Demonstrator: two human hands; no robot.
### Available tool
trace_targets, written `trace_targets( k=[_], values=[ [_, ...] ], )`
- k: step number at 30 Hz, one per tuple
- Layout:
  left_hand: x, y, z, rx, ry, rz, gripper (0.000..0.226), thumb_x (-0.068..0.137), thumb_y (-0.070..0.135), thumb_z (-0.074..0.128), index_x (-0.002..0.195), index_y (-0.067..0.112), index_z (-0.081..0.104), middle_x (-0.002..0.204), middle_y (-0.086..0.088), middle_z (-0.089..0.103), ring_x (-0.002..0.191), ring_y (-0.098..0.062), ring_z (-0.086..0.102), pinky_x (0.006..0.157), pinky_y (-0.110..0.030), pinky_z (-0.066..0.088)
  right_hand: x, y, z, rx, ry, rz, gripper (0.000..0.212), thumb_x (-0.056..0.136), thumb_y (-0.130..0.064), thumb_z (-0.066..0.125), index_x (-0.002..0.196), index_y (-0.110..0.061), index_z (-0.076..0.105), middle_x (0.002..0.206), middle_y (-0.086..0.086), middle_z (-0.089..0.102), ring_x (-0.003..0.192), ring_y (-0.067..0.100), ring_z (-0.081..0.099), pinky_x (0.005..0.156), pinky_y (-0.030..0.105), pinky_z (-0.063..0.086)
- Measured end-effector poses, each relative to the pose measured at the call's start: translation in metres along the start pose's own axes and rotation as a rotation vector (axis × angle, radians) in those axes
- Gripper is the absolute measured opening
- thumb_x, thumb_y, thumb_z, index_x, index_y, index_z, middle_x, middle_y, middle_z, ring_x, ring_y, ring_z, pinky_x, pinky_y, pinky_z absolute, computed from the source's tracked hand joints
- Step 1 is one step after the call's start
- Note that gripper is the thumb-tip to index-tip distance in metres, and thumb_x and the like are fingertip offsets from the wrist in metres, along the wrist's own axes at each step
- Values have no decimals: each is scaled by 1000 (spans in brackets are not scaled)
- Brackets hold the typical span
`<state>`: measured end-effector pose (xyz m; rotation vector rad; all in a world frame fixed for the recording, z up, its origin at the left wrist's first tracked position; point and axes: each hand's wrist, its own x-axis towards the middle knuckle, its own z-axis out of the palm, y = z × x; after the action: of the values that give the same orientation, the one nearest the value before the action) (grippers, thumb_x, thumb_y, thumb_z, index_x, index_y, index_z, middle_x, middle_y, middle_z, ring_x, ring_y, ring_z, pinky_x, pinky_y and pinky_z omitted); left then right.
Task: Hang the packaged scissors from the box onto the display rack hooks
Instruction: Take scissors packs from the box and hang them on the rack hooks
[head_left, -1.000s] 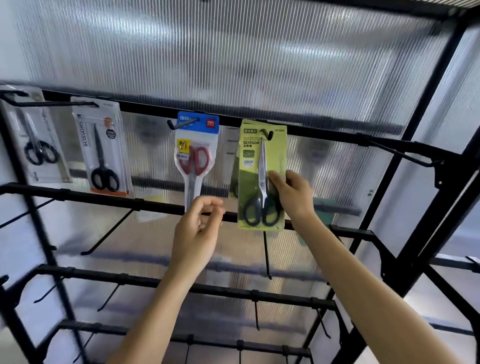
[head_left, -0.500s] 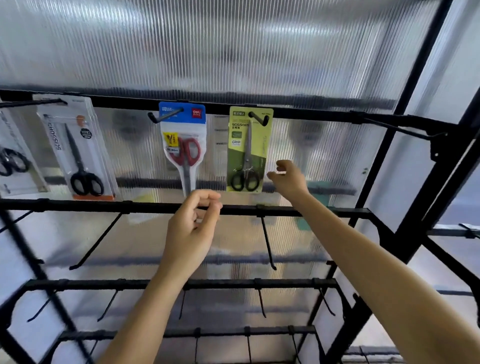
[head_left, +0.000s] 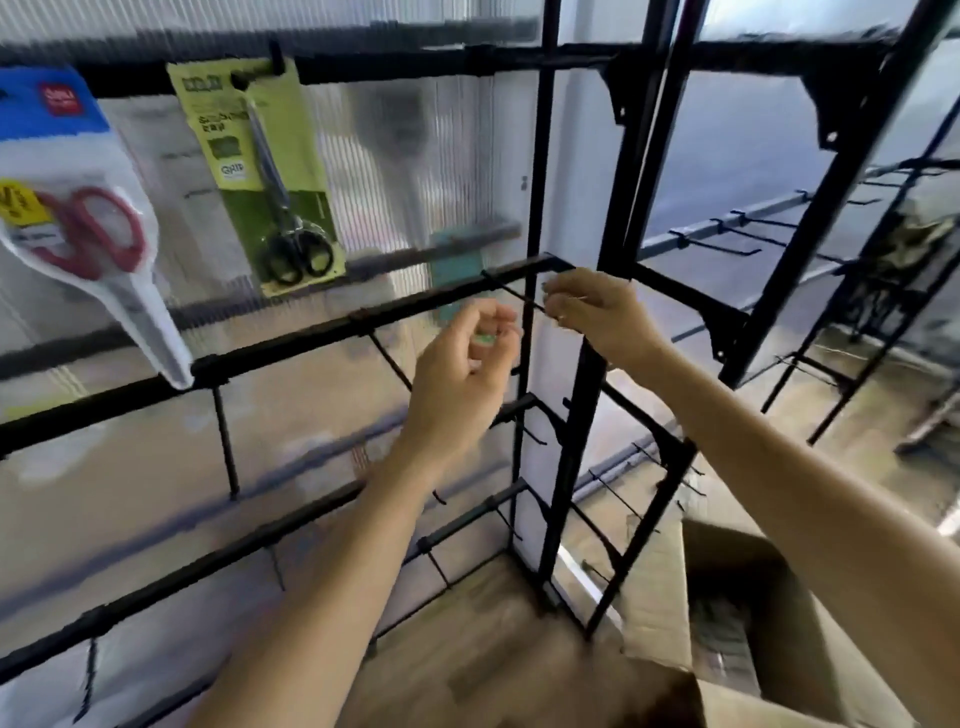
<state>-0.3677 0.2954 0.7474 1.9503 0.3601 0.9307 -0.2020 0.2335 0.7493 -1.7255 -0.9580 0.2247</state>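
Brown cardboard, matte and creased, forms the box (head_left: 727, 571) at our lower right, with its flaps open. What lies inside is dark and too blurred to name. Our bare forearms reach up past it. The left hand (head_left: 462, 374) hangs in the air before the rack (head_left: 291, 345), fingers loosely curled toward the thumb, holding nothing. The right hand (head_left: 597, 312) is just beside it and a little higher. Its fingers are bent, with their tips at the free end of a thin wire hook (head_left: 511, 292) on the second bar. The blur keeps us from telling whether they pinch it or only touch it.

The rack is black metal, with square bars and slim hooks jutting out. Two packs hang on its top bar. One is a green pack (head_left: 280, 156) of card holding black-handled scissors. Left of it is a clear pack (head_left: 104, 249) with a blue header and red handles, its tip down at the second bar. Behind them is a ribbed, translucent panel (head_left: 415, 130). Further right, another rack (head_left: 878, 291) stands on a brownish floor (head_left: 857, 415).
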Motion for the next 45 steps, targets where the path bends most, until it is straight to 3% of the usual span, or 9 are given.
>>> trace_targets(
  k=[7, 10, 12, 16, 18, 20, 25, 30, 45],
  values=[
    [-15, -37, 83, 19, -274, -142, 9, 91, 14, 52, 93, 22, 55, 85, 12, 58, 77, -9, 58, 76, -22, 47, -73, 113, -56, -171, 131, 330, 15, 88, -8, 57, 99, -8, 66, 74, -8, 59, 75, 12, 58, 75, 31, 45],
    [-18, -61, 129, 47, -390, -237, 9, 91, 15, 52, 96, 15, 59, 88, 3, 61, 83, -16, 58, 82, -29, 47, -101, 169, -73, -229, 117, 512, 12, 89, -2, 53, 91, -1, 65, 67, -1, 53, 49, -3, 54, 54, 14, 41],
    [-24, -81, 164, 113, -467, -320, 15, 91, 18, 52, 102, 11, 60, 99, -3, 65, 93, -20, 59, 85, -29, 46, -119, 205, -82, -259, 98, 621, 18, 89, 1, 51, 103, 3, 63, 79, 9, 54, 44, -6, 51, 44, 7, 38],
    [-42, -128, 240, 209, -650, -444, 21, 90, 19, 48, 107, 13, 58, 95, 1, 59, 94, -18, 55, 86, -25, 43, -143, 283, -109, -344, 0, 807, 14, 89, -11, 55, 93, -5, 67, 90, 6, 62, 80, 19, 57, 65, 14, 45],
    [-51, -150, 279, 260, -734, -468, 23, 89, 16, 47, 109, 14, 58, 101, -1, 61, 95, -16, 54, 83, -22, 40, -152, 316, -126, -404, -61, 886, 21, 91, -18, 53, 106, -10, 66, 107, 6, 63, 103, 25, 56, 83, 25, 43],
    [-61, -173, 315, 302, -817, -468, 24, 89, 15, 47, 110, 13, 58, 107, -3, 63, 96, -17, 54, 78, -19, 36, -161, 344, -139, -456, -115, 929, 27, 93, -20, 50, 115, -12, 63, 118, 7, 61, 112, 24, 54, 83, 24, 37],
    [-87, -226, 420, 354, -996, -544, 26, 89, 15, 48, 113, 13, 57, 112, -6, 62, 104, -23, 56, 80, -21, 36, -194, 437, -167, -513, -262, 1035, 30, 92, -19, 47, 119, -12, 60, 128, 10, 58, 120, 27, 49, 98, 31, 37],
    [-110, -272, 496, 388, -1133, -604, 32, 91, 14, 45, 122, 10, 50, 121, -8, 58, 111, -24, 52, 86, -22, 36, -222, 515, -176, -499, -311, 1116, 32, 92, -19, 47, 121, -10, 59, 129, 12, 57, 122, 30, 49, 98, 31, 37],
    [-189, -480, 661, 473, -1030, -1076, 47, 92, 26, 50, 135, 11, 36, 135, -8, 47, 126, -26, 42, 99, -27, 33, -275, 735, -136, -417, -303, 1376, 48, 91, -22, 51, 135, -9, 40, 135, 17, 46, 124, 32, 44, 99, 36, 38]
  ],
)
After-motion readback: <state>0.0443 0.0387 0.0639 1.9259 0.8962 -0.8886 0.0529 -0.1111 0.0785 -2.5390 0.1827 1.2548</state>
